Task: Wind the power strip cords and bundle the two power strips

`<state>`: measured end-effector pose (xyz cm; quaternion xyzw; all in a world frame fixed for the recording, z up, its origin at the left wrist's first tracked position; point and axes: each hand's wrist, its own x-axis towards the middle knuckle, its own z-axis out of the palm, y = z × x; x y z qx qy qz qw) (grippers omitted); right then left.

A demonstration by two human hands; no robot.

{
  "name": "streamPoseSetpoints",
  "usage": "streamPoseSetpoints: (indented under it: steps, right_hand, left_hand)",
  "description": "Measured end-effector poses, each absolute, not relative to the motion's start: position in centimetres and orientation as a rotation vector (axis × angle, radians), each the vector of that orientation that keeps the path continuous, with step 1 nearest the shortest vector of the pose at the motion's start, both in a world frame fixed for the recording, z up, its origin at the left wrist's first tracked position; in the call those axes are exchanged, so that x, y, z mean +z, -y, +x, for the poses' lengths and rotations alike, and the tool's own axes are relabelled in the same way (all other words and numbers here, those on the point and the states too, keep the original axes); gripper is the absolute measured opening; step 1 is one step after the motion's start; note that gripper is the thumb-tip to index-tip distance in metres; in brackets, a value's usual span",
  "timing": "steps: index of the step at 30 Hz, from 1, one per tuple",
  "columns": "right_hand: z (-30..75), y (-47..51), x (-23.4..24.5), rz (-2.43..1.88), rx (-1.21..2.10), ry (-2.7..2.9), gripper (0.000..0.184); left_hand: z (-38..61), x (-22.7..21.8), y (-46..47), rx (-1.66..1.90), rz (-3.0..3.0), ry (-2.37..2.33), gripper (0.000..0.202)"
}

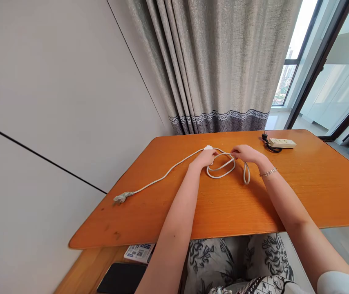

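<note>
A white cable (174,166) runs across the orange-brown wooden table, with its plug (121,198) lying at the left. Its other part lies in loose loops between my hands. My left hand (204,157) is closed over a white block, seemingly a power strip (208,147), which it mostly covers; only small edges show. My right hand (245,153) pinches the white cable to the right of the loops. A short bend of cable (247,174) hangs below the right fingers, near the tabletop. Both hands are close together over the table's middle.
Another power strip (281,143), cream with a black cord and plug (264,136), lies at the table's far right. Below the front left edge, a black phone-like slab (121,278) and a printed white packet (139,252) rest on a wooden surface. A curtain (223,65) hangs behind the table (324,183).
</note>
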<state>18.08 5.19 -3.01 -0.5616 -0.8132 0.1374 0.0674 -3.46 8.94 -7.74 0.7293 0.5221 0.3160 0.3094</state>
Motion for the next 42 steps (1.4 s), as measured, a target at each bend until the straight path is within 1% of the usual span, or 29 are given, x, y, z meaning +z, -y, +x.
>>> streamPoseSetpoints:
  steps: [3,6,11,14,16,17,19,21,24,26,30,31,33,34,35,37,39,40,42]
  right_hand:
    - [18.4,-5.1,-2.6,-1.655,0.291,2.398,0.027]
    - [18.7,-5.0,-2.3,-1.560,0.229,2.295,0.028]
    - [19.7,-4.8,-1.9,-1.386,0.118,2.111,0.023]
    - [20.5,-4.7,-1.5,-1.290,0.127,1.938,0.022]
    - [21.1,-4.6,-1.2,-1.197,0.158,1.781,0.020]
    - [21.4,-4.5,-1.0,-1.151,0.178,1.699,0.019]
    - [22.0,-4.2,-0.8,-1.081,0.231,1.558,0.019]
    - [22.6,-3.9,-0.6,-1.049,0.296,1.497,0.027]
    - [23.1,-3.2,-0.3,-1.069,0.379,1.568,0.038]
    - [23.1,-2.7,0.0,-1.135,0.400,1.682,0.039]
    - [22.7,-2.3,0.1,-1.326,0.342,1.954,0.034]
    - [22.6,-2.4,0.0,-1.351,0.298,2.005,0.031]
    - [22.2,-2.7,-0.5,-1.324,0.182,2.030,0.018]
    - [22.0,-3.0,-0.8,-1.280,0.132,2.014,0.017]
    - [21.8,-3.2,-1.2,-1.228,0.098,1.991,0.028]
    - [21.4,-3.4,-1.7,-1.143,0.093,1.964,0.059]
    - [20.9,-3.3,-1.8,-1.100,0.106,1.973,0.081]
    - [20.6,-3.0,-1.7,-1.083,0.088,1.974,0.088]
    - [20.0,-2.2,-1.1,-1.038,0.010,1.958,0.092]
  left_hand:
    - [-3.6,-7.5,-8.8,0.772,1.952,-1.340,0.022]
    - [-3.6,-6.9,-8.5,0.596,1.992,-1.294,0.018]
    - [-3.2,-5.6,-7.6,0.355,1.974,-1.099,0.029]
    - [-2.9,-5.6,-7.3,0.227,1.881,-0.976,0.039]
    - [-2.7,-5.7,-7.2,0.206,1.822,-0.951,0.038]
    - [-2.7,-5.6,-7.2,0.260,1.786,-0.953,0.036]
    - [-2.7,-5.4,-7.2,0.491,1.681,-0.956,0.032]
    - [-2.9,-4.7,-7.1,0.772,1.550,-0.946,0.029]
    - [-3.2,-3.2,-6.8,1.111,1.381,-0.952,0.027]
    - [-3.4,-2.0,-6.4,1.288,1.312,-0.937,0.026]
    - [-3.2,0.0,-4.9,1.484,1.290,-0.831,0.030]
    - [-3.0,0.4,-4.4,1.502,1.304,-0.797,0.030]
    - [-2.7,1.1,-3.4,1.505,1.350,-0.729,0.030]
    - [-2.6,1.4,-2.8,1.489,1.376,-0.702,0.030]
    - [-2.4,1.6,-2.3,1.465,1.401,-0.682,0.030]
    - [-2.2,2.1,-1.3,1.400,1.447,-0.659,0.031]
    - [-2.1,2.4,-0.5,1.322,1.486,-0.639,0.034]
    - [-2.0,2.5,-0.2,1.282,1.505,-0.627,0.035]
    - [-2.0,2.7,0.3,1.203,1.539,-0.606,0.039]
